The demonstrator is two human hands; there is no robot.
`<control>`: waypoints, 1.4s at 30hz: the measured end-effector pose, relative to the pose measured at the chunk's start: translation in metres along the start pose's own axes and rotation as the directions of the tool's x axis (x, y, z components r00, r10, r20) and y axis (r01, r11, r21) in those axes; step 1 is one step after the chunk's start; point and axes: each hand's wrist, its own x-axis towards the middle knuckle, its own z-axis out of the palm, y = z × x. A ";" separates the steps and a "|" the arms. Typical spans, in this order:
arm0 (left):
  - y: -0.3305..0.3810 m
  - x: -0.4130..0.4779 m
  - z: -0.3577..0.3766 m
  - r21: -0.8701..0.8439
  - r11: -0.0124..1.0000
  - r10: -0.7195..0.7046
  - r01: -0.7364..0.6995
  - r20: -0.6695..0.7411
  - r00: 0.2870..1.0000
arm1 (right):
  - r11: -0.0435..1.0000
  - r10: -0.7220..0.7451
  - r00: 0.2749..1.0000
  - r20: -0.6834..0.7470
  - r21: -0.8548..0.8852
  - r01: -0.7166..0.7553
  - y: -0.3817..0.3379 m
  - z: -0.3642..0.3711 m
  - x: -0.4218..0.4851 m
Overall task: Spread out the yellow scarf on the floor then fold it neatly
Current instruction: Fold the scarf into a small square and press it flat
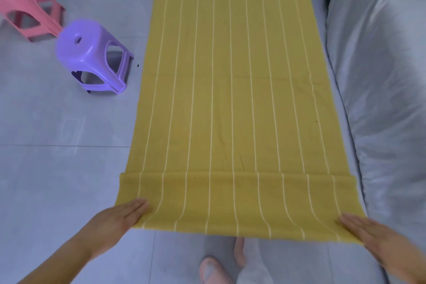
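Yellow scarf (pixel 232 90) is laid flat on the floor (pixel 57 180), long axis running straight away from the person, near end already turned over once. Left hand (pixel 119 219) and right hand (pixel 378 235) are pressed flat on the near corners, fingers extended, nothing gripped. Purple stool (pixel 92 55) stands clear at left; grey sheet (pixel 382 76) borders the right edge.
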 end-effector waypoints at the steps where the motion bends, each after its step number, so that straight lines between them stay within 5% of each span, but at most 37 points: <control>1: -0.004 0.007 -0.013 0.022 1.000 -0.015 0.016 -0.018 1.000 | 1.000 0.008 1.000 0.007 0.006 -0.008 0.005 -0.009 0.005; 8: -0.040 0.051 -0.084 0.149 0.985 -0.069 0.082 -0.092 0.993 | 0.998 0.069 0.998 -0.009 -0.007 -0.069 0.056 -0.069 0.049; 13: -0.061 0.093 -0.120 0.122 0.981 -0.124 0.149 -0.185 0.975 | 0.968 0.253 0.967 0.036 -0.010 -0.253 0.083 -0.114 0.092; 19: -0.091 0.148 -0.120 0.005 0.966 -0.253 0.257 -0.171 0.952 | 0.967 0.248 0.967 -0.050 -0.043 -0.250 0.110 -0.118 0.151; 26: -0.118 0.201 -0.108 0.224 0.935 -0.236 0.276 -0.189 0.953 | 0.932 0.360 0.932 0.034 -0.062 -0.357 0.137 -0.118 0.204; 34: -0.124 0.241 -0.098 0.163 0.842 -0.515 0.514 -0.041 0.856 | 0.825 0.561 0.828 0.014 -0.093 -0.558 0.149 -0.102 0.247; 37: -0.115 0.253 -0.092 -0.016 0.825 -0.556 0.565 -0.202 0.806 | 0.751 0.660 0.750 -0.046 -0.005 -0.661 0.138 -0.098 0.261; 39: -0.096 0.254 -0.084 -0.050 0.870 -0.485 0.490 -0.262 0.834 | 0.788 0.615 0.787 -0.043 0.049 -0.613 0.118 -0.096 0.269; 42: -0.055 0.255 -0.067 -0.003 0.948 -0.315 0.318 -0.155 0.936 | 0.890 0.456 0.889 -0.042 0.036 -0.455 0.084 -0.086 0.274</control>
